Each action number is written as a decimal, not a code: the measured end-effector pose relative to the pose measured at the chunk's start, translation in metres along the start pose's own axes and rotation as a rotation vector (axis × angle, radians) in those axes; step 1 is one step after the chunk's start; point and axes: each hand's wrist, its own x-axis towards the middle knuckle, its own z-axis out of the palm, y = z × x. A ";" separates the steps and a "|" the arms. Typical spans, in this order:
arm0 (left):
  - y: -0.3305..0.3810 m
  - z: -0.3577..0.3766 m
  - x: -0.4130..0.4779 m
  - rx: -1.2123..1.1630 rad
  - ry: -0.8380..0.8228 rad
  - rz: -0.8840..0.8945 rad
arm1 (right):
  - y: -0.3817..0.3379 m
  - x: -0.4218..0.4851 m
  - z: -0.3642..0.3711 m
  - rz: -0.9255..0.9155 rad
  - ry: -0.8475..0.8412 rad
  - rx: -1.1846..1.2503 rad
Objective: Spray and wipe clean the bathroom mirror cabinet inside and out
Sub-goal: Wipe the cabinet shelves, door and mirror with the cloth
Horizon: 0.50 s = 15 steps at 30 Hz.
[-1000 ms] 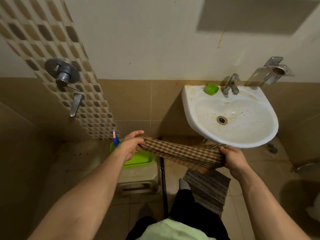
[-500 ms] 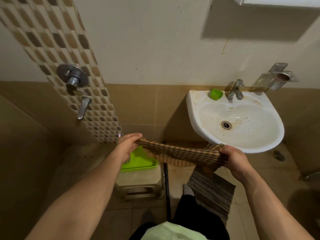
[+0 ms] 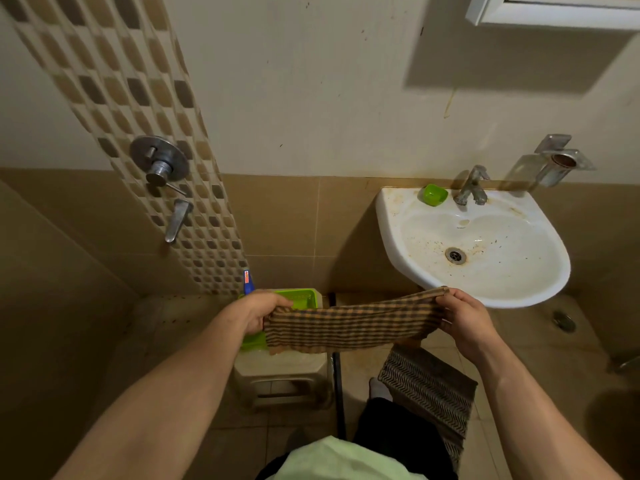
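1. While both bare forearms reach forward, the left hand [image 3: 263, 315] grips one end of a brown-and-black checked cloth [image 3: 349, 327], fingers curled over its bunched edge.
2. The right hand [image 3: 465, 322] pinches the other end, thumb on top and fingers folded beneath, so the cloth is stretched in a band between the two hands.
3. The cloth is held just in front of the front rim of a white ceramic wall basin [image 3: 386, 223]. Its left part passes over a lime-green plastic basket [image 3: 301, 297] that sits on a cream plastic stool [image 3: 280, 372].
4. Only the lower-left corner of the white-framed mirror cabinet [image 3: 554, 12] shows, at the top right edge. It is mounted on the cream wall above the basin, well apart from the cloth and both hands. Whether its door is open I cannot tell.
5. A slim blue container with an orange-red label [image 3: 247, 282] stands behind the basket against the tiles, and its print is too small to read. A tiny mark under the basin's overflow hole is equally illegible.
6. On the basin's back ledge a lime-green soap dish [image 3: 433, 194] sits just beside a chrome tap [image 3: 471, 185]. Brown specks stain the bowl around the drain.
7. A chrome wall holder [image 3: 561, 164] juts out to the right of the tap.
8. On the brown mosaic strip at the left there is a round chrome shower mixer [image 3: 159, 161] with a spout [image 3: 177, 220] below it.
9. A brown herringbone mat [image 3: 429, 386] lies on the floor near the right forearm.
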 end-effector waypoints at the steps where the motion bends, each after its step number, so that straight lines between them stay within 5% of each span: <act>1: -0.003 0.001 0.000 0.014 0.001 -0.001 | 0.001 0.000 0.000 0.005 0.004 0.009; 15: -0.008 -0.009 -0.007 -0.144 0.155 0.496 | 0.009 0.002 -0.004 -0.027 0.008 -0.153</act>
